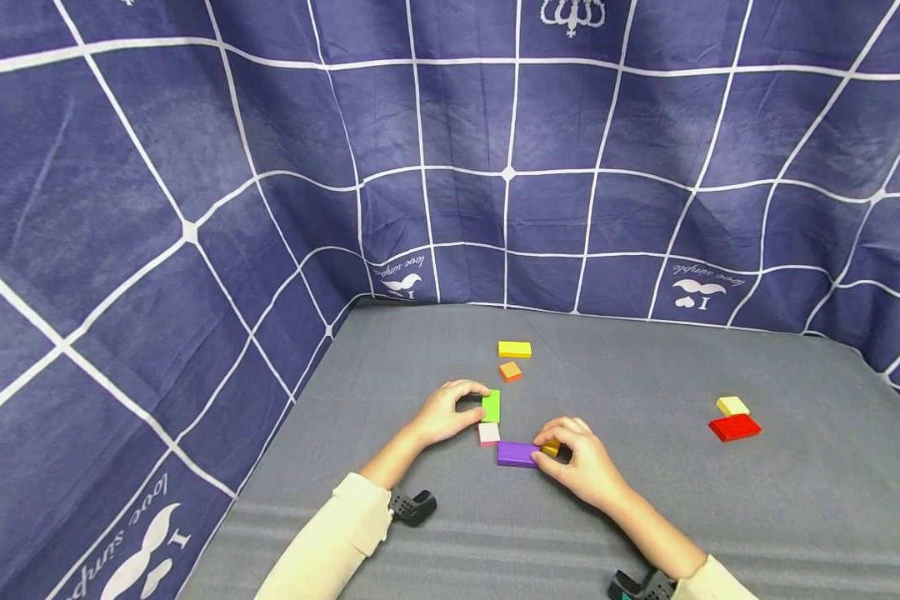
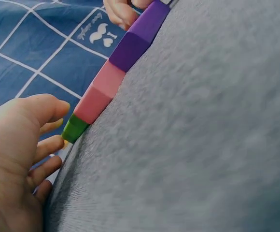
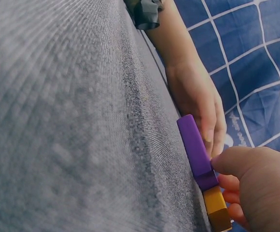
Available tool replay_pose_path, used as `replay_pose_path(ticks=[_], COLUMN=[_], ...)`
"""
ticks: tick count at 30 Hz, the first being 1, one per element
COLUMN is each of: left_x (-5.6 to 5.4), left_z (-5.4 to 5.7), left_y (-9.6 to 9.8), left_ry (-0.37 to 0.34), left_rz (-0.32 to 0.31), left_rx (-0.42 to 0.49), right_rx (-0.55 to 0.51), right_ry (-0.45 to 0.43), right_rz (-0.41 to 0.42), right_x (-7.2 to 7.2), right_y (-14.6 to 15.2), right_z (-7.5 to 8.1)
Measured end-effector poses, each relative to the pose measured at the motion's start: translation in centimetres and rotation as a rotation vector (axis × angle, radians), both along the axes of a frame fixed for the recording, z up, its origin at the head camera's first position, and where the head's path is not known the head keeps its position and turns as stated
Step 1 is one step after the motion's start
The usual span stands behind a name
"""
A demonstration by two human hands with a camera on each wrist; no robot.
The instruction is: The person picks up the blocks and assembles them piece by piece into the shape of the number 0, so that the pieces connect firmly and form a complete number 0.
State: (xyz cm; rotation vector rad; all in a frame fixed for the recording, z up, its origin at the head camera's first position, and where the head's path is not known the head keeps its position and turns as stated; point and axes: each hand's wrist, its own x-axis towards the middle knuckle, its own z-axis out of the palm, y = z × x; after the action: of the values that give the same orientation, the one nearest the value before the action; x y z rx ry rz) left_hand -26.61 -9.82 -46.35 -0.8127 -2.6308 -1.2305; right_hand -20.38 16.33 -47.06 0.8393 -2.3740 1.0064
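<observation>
My left hand (image 1: pixel 447 412) pinches a flat green block (image 1: pixel 491 406) on the grey table, thumb at its near end and index finger at its far end. Touching the green block's near end is a small pink block (image 1: pixel 489 434). Beside the pink block's near corner lies a longer purple block (image 1: pixel 516 454), whose right end my right hand (image 1: pixel 579 458) pinches between thumb and index finger. Against that end sits an orange-yellow block (image 3: pixel 217 208), partly covered by the right hand. In the left wrist view, the green block (image 2: pixel 74 128), pink and purple blocks appear in line.
Beyond the green block lie a small orange block (image 1: pixel 510 372) and a yellow block (image 1: pixel 514 349). Far to the right, a pale yellow block (image 1: pixel 732 406) lies by a red block (image 1: pixel 735 427). Blue checked cloth (image 1: pixel 555 217) rises behind the grey table (image 1: pixel 645 367).
</observation>
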Motion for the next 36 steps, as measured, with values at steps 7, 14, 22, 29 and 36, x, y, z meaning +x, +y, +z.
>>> replay_pose_path(ticks=[7,14,22,29,36], left_x=[1.2,2.0,2.2,2.5,2.5], left_z=[-0.4,-0.8,-0.9,-0.6,-0.4], left_y=[0.7,0.9,0.8,0.8,0.8], left_ry=[0.126,0.169,0.143,0.12,0.102], left_rz=[-0.003,-0.04,-0.047,-0.041,-0.036], left_rx=[0.061,0.026,-0.021,-0.024,-0.027], right_rx=[0.005,0.003,0.02,0.018,0.03], right_ry=[0.007,0.009,-0.014,-0.015,-0.022], right_rz=[-0.005,-0.003,-0.016,-0.018,-0.014], right_x=[0.0,-0.1,0.1,0.1,0.2], right_y=[0.1,0.1,0.1,0.0,0.0], right_z=[0.2,0.1,0.1,0.1,0.3])
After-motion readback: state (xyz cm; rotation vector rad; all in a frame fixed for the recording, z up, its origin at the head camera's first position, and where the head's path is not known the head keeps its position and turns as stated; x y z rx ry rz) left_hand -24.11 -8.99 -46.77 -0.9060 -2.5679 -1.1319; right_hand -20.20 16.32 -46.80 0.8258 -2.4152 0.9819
